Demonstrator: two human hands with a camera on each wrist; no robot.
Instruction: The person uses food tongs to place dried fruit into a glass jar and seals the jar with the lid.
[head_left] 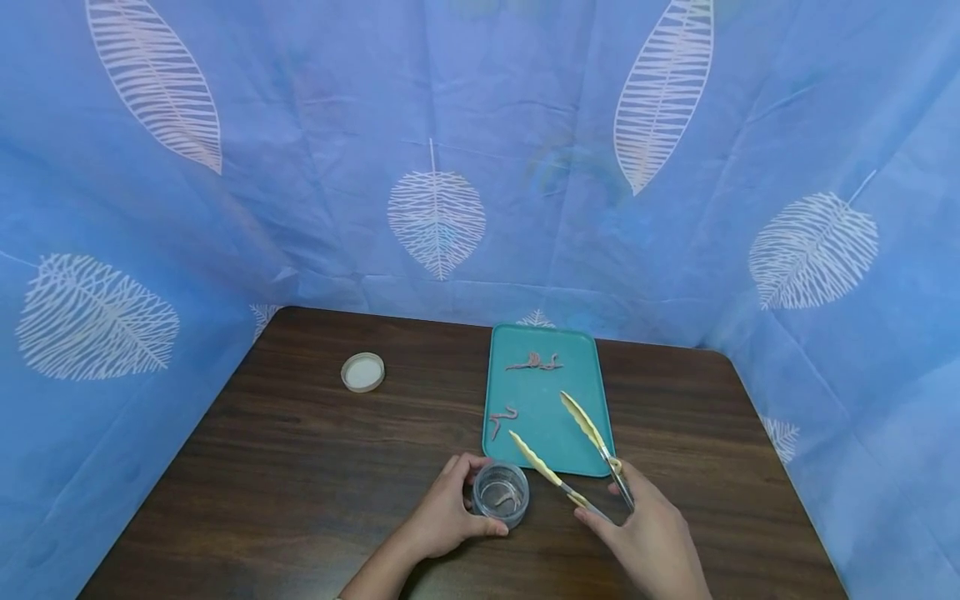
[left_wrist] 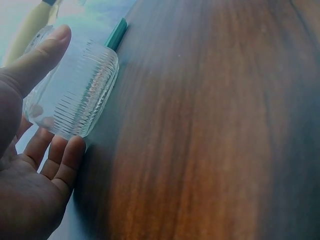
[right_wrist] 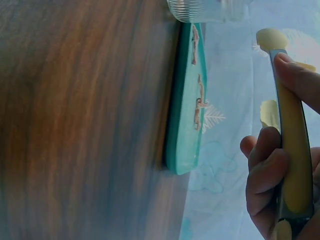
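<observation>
Left hand [head_left: 448, 515]: curled round the clear jar, thumb on its near side, fingertips on the other.
Clear jar [head_left: 500, 472]: beside the tray's near left corner, open at the top; whether it touches the tray cannot be told.
Inside it: one small pinkish strand [head_left: 507, 501].
Right hand [head_left: 654, 533]: grips the yellow-and-metal tongs [head_left: 587, 422], thumb on one arm, fingers round the other.
Tongs: arms spread wide, nothing between the tips, which show over the tray from the head.
Teal tray [head_left: 558, 433]: flat on the bench [head_left: 300, 467], ahead of the hands.
Pinkish worm-like strands: a tangled group [head_left: 534, 362] toward the tray's far end, more [head_left: 495, 423] near its left edge.
Round lid [head_left: 363, 372]: on the bench, well left of the tray.
</observation>
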